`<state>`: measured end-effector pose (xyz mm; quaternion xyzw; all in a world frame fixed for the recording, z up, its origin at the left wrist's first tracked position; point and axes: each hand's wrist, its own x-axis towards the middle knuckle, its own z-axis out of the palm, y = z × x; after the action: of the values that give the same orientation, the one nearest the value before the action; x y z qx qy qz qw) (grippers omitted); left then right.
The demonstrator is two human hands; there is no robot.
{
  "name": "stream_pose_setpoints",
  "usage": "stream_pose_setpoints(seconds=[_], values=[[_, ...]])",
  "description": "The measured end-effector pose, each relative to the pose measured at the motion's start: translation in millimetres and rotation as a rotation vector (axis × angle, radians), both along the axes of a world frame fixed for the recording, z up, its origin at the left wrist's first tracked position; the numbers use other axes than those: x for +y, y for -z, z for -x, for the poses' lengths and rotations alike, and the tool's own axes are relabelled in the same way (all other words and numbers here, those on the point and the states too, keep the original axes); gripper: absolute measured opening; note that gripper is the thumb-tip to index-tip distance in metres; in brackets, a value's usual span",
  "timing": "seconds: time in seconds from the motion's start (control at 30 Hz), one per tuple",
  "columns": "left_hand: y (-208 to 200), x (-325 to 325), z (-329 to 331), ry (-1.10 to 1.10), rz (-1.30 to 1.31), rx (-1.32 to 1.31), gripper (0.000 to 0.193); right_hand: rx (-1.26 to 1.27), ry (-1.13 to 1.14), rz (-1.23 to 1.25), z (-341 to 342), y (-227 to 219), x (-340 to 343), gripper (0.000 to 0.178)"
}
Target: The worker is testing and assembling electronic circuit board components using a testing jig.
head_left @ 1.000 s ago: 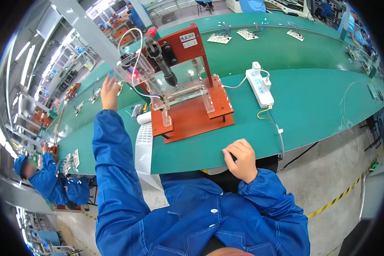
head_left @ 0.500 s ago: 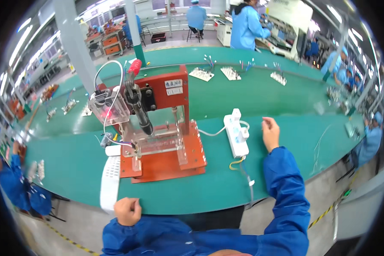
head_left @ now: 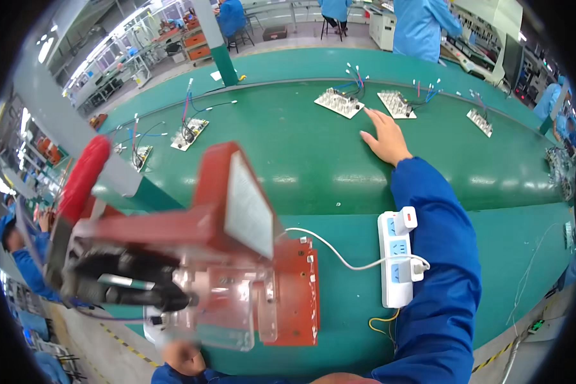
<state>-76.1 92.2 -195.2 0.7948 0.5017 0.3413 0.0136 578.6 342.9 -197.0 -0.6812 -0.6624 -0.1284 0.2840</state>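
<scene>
My right hand (head_left: 387, 137) reaches far over the green work surface, fingers stretched out and holding nothing. Its fingertips are at the near right corner of a white circuit board (head_left: 339, 102) with coloured wires; whether they touch it I cannot tell. A second wired board (head_left: 397, 104) lies just right of the fingers. My left hand (head_left: 184, 358) is low at the near edge, beside the clamp fixture (head_left: 294, 288), its fingers curled with nothing visible in them and partly blurred. The fixture has a red frame, a red-handled toggle clamp (head_left: 86, 179) and clear plastic blocks.
A white power strip (head_left: 395, 262) with plugs and a cable lies beside my right forearm. More wired boards (head_left: 189, 134) lie left, and another board (head_left: 480, 121) lies right. A grey post (head_left: 83, 121) rises behind the fixture. Co-workers in blue (head_left: 419, 29) are beyond the bench.
My right hand has moved from beside the power strip far forward to the circuit boards, and its fingers have straightened. The view has shifted forward, so the fixture looms larger. The left hand stays low.
</scene>
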Motion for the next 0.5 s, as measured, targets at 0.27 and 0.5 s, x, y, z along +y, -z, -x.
stream_pose_setpoints(seconds=[0.27,0.5], values=[[-16,5,-8,-0.009,0.069,-0.039,0.004,0.191,-0.259,0.180,4,-2,53,0.058],[-1,-1,-10,-0.080,-0.007,-0.082,0.006,0.601,-0.585,0.375,35,-47,4,0.043]])
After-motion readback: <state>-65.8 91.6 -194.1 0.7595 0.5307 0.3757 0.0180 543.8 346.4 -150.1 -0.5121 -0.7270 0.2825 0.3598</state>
